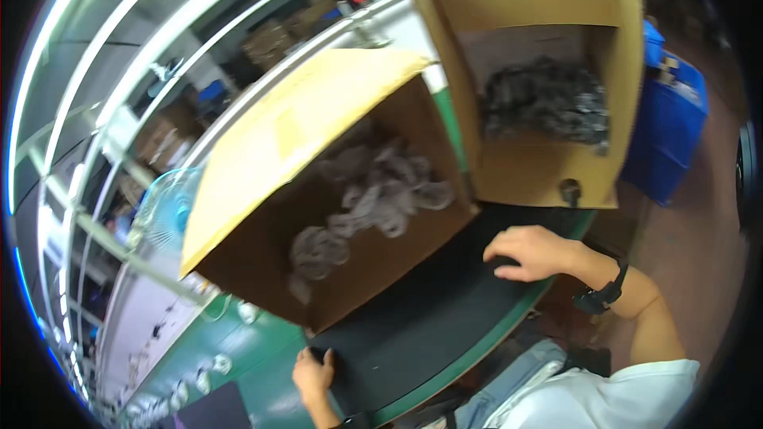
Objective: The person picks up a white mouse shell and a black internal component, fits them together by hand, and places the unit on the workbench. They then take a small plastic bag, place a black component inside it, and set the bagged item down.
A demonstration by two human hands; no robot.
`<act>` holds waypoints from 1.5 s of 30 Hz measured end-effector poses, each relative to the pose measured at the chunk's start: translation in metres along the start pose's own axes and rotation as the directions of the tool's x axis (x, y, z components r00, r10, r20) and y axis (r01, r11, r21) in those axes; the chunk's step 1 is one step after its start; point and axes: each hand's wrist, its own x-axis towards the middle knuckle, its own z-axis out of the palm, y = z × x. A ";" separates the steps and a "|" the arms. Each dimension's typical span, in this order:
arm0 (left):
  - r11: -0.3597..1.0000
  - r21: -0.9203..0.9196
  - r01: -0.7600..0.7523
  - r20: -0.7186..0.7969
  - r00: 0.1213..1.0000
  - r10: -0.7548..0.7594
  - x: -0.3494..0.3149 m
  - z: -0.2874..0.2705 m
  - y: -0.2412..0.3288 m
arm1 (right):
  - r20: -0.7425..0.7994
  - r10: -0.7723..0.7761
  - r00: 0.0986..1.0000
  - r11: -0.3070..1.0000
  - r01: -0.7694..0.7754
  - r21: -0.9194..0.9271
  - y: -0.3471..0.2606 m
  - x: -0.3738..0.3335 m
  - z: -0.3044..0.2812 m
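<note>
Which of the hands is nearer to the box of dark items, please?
Right: the right hand is in front of the box of dark items; the left hand is farther, near the other box.

A green, smooth-topped workbench is set in the foreground, its front edge bent into a curve by the lens. Beyond it, at the left, a long, pale-topped table is seen, and a turquoise, round, caged fan is placed nearby. The upper left is lit by long, white tube lights. Brown cardboard cartons are blurred in the distance. At the right, a reddish-brown floor is shown beside a deep-blue, straight-sided bin.
</note>
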 end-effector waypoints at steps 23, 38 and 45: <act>0.903 -0.171 -0.393 -0.203 0.911 0.358 0.120 0.045 0.210 | -0.446 0.273 0.852 0.947 -0.320 -0.031 0.103 -0.050 0.054; 0.786 -0.522 -0.332 -0.489 0.871 0.043 0.032 0.031 0.142 | -0.088 0.010 0.996 0.853 0.037 0.521 0.043 0.103 0.119; 0.489 -0.822 -0.291 -0.461 0.844 -0.273 0.011 0.012 0.107 | -0.018 0.251 0.968 0.752 -0.183 0.633 -0.015 0.127 0.124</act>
